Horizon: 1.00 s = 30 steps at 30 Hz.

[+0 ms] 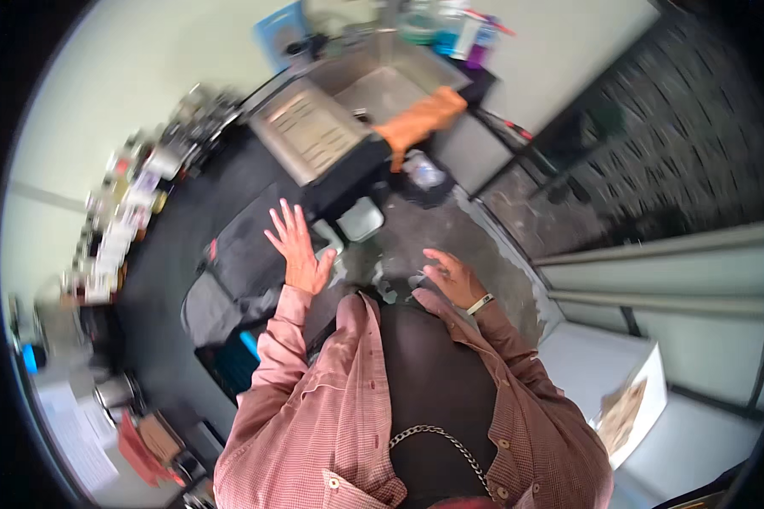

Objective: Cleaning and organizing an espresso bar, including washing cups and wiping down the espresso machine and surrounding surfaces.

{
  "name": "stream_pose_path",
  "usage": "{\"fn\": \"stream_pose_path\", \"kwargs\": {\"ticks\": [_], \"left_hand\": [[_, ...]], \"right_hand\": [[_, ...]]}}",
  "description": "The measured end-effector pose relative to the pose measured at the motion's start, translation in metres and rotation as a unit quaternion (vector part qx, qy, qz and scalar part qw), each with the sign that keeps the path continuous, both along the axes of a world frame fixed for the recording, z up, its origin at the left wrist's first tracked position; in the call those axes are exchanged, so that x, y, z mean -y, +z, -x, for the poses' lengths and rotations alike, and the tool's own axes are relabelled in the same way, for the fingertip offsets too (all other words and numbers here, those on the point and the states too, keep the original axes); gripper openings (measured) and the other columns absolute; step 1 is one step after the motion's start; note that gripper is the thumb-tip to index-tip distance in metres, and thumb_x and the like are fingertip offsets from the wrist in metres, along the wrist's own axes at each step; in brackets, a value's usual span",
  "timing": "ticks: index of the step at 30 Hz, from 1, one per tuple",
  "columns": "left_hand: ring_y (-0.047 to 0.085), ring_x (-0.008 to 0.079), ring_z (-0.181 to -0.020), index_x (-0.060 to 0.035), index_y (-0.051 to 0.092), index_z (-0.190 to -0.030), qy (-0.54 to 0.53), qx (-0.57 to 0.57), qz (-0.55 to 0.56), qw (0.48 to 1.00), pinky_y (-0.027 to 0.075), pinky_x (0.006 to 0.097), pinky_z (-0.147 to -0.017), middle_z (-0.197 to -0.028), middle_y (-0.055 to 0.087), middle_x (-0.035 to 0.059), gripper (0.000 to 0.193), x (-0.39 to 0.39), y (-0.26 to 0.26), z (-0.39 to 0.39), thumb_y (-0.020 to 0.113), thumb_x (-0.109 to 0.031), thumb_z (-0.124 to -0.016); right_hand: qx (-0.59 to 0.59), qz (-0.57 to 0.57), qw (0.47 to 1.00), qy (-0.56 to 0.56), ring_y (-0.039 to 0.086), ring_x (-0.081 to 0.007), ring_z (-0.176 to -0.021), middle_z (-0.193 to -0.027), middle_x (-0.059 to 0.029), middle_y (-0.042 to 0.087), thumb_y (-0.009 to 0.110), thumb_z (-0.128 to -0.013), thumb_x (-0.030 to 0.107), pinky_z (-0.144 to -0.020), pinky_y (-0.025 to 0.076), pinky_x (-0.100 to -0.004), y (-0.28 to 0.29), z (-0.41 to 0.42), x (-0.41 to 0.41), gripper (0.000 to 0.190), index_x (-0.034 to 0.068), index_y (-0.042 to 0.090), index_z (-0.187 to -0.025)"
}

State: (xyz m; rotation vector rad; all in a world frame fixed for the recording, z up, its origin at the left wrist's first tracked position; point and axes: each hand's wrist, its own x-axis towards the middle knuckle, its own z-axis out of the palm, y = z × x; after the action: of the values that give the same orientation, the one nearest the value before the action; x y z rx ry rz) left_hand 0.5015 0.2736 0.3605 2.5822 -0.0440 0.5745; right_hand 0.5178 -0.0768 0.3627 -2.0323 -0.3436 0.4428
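Note:
My left hand [298, 251] is raised with its fingers spread over the near edge of a dark grey backpack [245, 254], which lies on the black countertop [165, 254]. Nothing is in that hand; whether it touches the bag I cannot tell. Over the floor, to the right, my right hand [455, 277] hangs with curved, parted fingers and holds nothing visible. A pale wristband circles the right wrist. Beyond both hands is a stainless steel sink [382, 89] with a ribbed drainboard [309, 130], and an orange cloth [423, 121] drapes over its front edge.
Many jars and small containers [124, 223] line the wall side of the counter. Bottles of coloured liquid [449, 38] stand behind the sink. Below are a bin with a bag [425, 175] and a pale container [361, 219]. The floor [471, 235] looks wet in patches. A glass partition stands at right.

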Motion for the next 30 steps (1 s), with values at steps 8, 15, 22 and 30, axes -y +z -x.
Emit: {"fn": "stream_pose_path", "kwargs": {"ticks": [8, 15, 22, 30], "left_hand": [[-0.005, 0.0446, -0.158, -0.0055, 0.004, -0.166, -0.335, -0.075, 0.056, 0.938, -0.003, 0.0675, -0.12, -0.173, 0.003, 0.0192, 0.095, 0.272, -0.007, -0.017, 0.038, -0.066, -0.102], [-0.002, 0.0468, -0.158, -0.0063, 0.006, -0.167, -0.573, -0.179, -0.048, 0.799, 0.001, 0.0702, -0.119, -0.173, 0.006, 0.018, 0.096, 0.431, -0.026, -0.021, 0.038, -0.068, -0.1], [-0.002, 0.0474, -0.158, -0.0091, 0.004, -0.167, -0.686, -0.191, -0.053, 0.701, 0.0, 0.0694, -0.119, -0.173, 0.006, 0.0181, 0.087, 0.56, -0.039, -0.017, 0.031, -0.065, -0.106], [0.007, 0.0482, -0.156, -0.0071, 0.005, -0.166, -0.755, -0.218, 0.009, 0.619, 0.009, 0.059, -0.124, -0.171, 0.011, 0.0233, 0.078, 0.735, -0.069, -0.023, 0.038, -0.049, -0.11]], "right_hand": [[-0.04, 0.008, 0.957, -0.288, 0.061, -0.0376, -0.125, -0.136, -0.0207, 0.064, 0.042, -0.104, 0.064, -0.109, 0.046, -0.0415, -0.004, 0.137, 0.205, 0.071, 0.009, 0.052, -0.147], [0.004, -0.022, 0.801, -0.599, 0.039, -0.0403, -0.147, -0.157, -0.0225, 0.043, 0.039, -0.105, 0.063, -0.121, 0.034, -0.044, -0.017, 0.253, 0.312, 0.075, 0.01, 0.037, -0.158], [0.026, 0.022, 0.675, -0.737, 0.031, -0.0437, -0.151, -0.16, -0.0317, 0.033, 0.046, -0.105, 0.057, -0.124, 0.028, -0.0449, -0.048, 0.324, 0.382, 0.08, 0.007, 0.023, -0.163], [-0.02, 0.163, 0.472, -0.866, 0.014, -0.0537, -0.154, -0.162, -0.0413, 0.015, 0.055, -0.098, 0.064, -0.124, 0.022, -0.055, -0.038, 0.342, 0.53, 0.094, 0.011, 0.015, -0.165]]}}
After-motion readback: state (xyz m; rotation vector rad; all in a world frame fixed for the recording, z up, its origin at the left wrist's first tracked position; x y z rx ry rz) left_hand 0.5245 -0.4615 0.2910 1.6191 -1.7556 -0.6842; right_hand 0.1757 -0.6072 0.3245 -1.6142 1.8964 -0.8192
